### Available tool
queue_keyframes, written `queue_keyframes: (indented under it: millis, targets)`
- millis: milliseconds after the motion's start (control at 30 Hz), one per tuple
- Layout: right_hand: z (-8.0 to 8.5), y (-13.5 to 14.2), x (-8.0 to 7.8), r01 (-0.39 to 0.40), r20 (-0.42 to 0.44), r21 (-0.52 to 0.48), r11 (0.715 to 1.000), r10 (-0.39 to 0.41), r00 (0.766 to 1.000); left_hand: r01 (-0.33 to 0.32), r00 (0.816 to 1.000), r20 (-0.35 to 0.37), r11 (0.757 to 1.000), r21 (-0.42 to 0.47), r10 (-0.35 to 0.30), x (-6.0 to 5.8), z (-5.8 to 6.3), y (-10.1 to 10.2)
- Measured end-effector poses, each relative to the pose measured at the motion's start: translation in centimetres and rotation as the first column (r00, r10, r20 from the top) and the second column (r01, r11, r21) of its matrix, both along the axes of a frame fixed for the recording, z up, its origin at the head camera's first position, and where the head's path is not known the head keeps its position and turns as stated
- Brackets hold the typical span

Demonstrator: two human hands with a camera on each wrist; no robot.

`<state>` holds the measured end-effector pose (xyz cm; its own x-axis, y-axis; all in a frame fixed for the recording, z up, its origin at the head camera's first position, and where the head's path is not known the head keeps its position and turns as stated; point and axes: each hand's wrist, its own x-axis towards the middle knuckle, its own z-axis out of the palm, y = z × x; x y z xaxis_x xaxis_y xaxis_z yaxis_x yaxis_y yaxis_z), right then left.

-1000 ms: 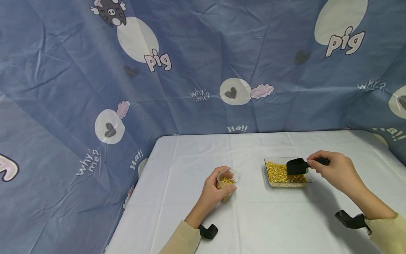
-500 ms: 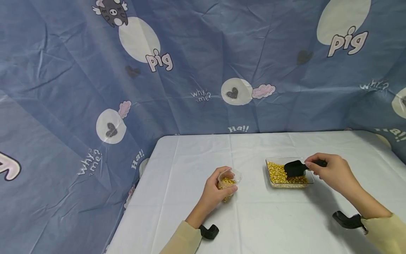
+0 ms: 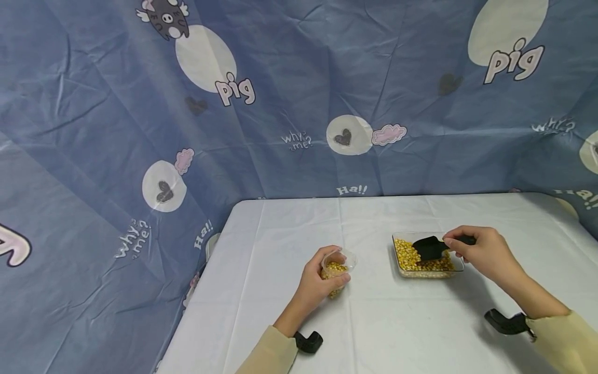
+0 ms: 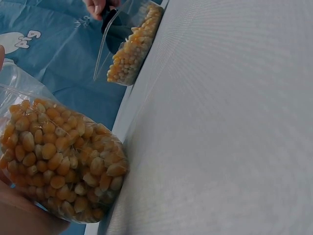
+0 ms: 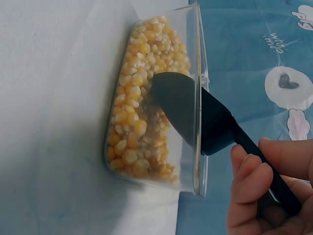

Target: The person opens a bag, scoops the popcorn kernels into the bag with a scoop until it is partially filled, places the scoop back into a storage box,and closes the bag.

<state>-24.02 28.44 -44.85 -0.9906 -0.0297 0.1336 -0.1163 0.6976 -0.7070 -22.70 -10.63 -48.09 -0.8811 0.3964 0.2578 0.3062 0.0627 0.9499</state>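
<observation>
Yellow corn kernels (image 5: pixel 131 115) fill part of a clear rectangular container (image 3: pixel 422 274) on the table's right side. My right hand (image 3: pixel 483 252) grips the handle of a black scoop (image 3: pixel 429 248), whose blade dips into the kernels, as the right wrist view also shows. On the left, my left hand (image 3: pixel 317 278) holds a clear plastic cup (image 3: pixel 348 258), thumb on the near side and fingers round the far side. Corn kernels (image 4: pixel 63 156) fill its lower part in the left wrist view. The cup's base appears to rest on the cloth.
A white cloth covers the table (image 3: pixel 280 234). Behind it hangs a blue patterned curtain (image 3: pixel 280 104), which also runs down the left side. Black wrist-worn pieces (image 3: pixel 309 342) stick out near both sleeves. A stretch of cloth separates cup and container.
The right hand and the scoop have moved left within the container, and the blade now sits lower among the kernels. The left hand and cup stay in place.
</observation>
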Motion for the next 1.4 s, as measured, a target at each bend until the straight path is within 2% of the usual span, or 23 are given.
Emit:
queue_keyframes:
  millis: [400, 600, 733, 867, 967, 1067, 1267, 1400]
  targets:
    - [-0.3, -0.1, -0.2, -0.040, 0.014, -0.045, 0.998, 0.041, 0.999, 0.003, 1.000, 0.006, 1.000, 0.020, -0.004, 0.0, -0.1, 0.0]
    - [-0.6, -0.4, -0.6, -0.065, 0.127, -0.065, 0.996, 0.073, 0.989, 0.001, 1.000, 0.008, 1.000, 0.016, -0.001, 0.1, -0.1, 0.1]
    - [-0.7, -0.8, -0.8, -0.113, 0.149, -0.016, 0.993, 0.114, 0.982, -0.004, 1.000, 0.019, 1.000, 0.012, 0.004, 0.1, 0.0, 0.1]
    - [-0.6, -1.4, -0.9, -0.159, 0.100, 0.105, 0.982, 0.148, 0.984, -0.012, 1.000, 0.005, 1.000, 0.017, 0.012, 0.1, -0.1, 0.1]
    - [-0.5, -1.9, -1.1, -0.183, 0.090, 0.151, 0.972, 0.171, 0.981, -0.019, 1.000, -0.018, 1.000, 0.021, 0.019, 0.1, -0.3, 0.1]
    - [-0.5, -2.3, -1.0, -0.185, 0.103, 0.151, 0.971, 0.171, 0.980, -0.021, 0.999, -0.030, 0.999, 0.024, 0.022, 0.0, -0.4, 0.1]
    - [-0.6, -2.7, -0.6, -0.161, 0.142, 0.117, 0.980, 0.144, 0.979, -0.011, 1.000, -0.001, 1.000, 0.021, 0.011, 0.2, -0.1, 0.1]
    - [-0.5, -2.6, -0.4, -0.157, 0.122, 0.109, 0.982, 0.144, 0.982, -0.002, 1.000, -0.001, 1.000, 0.020, 0.002, 0.3, 0.2, 0.2]
